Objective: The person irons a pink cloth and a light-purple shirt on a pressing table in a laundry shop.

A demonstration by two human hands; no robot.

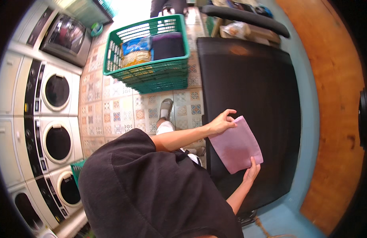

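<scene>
A folded mauve cloth point(235, 144) is held at a slant over the black padded tabletop point(252, 86). My left hand point(222, 122) pinches its upper corner between thumb and fingers, with the forefinger stretched out. At the lower right corner, my right hand point(252, 170) grips the edge, thumb on top and the other fingers mostly hidden beneath. A darker patch marks the middle of the cloth. Whether its underside touches the tabletop, I cannot tell.
A stack of green plastic baskets point(159, 77) stands on the tiled floor point(118, 119); the top one holds a dark folded textile point(168, 46) and a blue-and-yellow package point(136, 52). Front-loading machines point(57, 90) line the left. A wooden board point(335, 119) runs along the right. Another person's legs point(159, 7) show at the top.
</scene>
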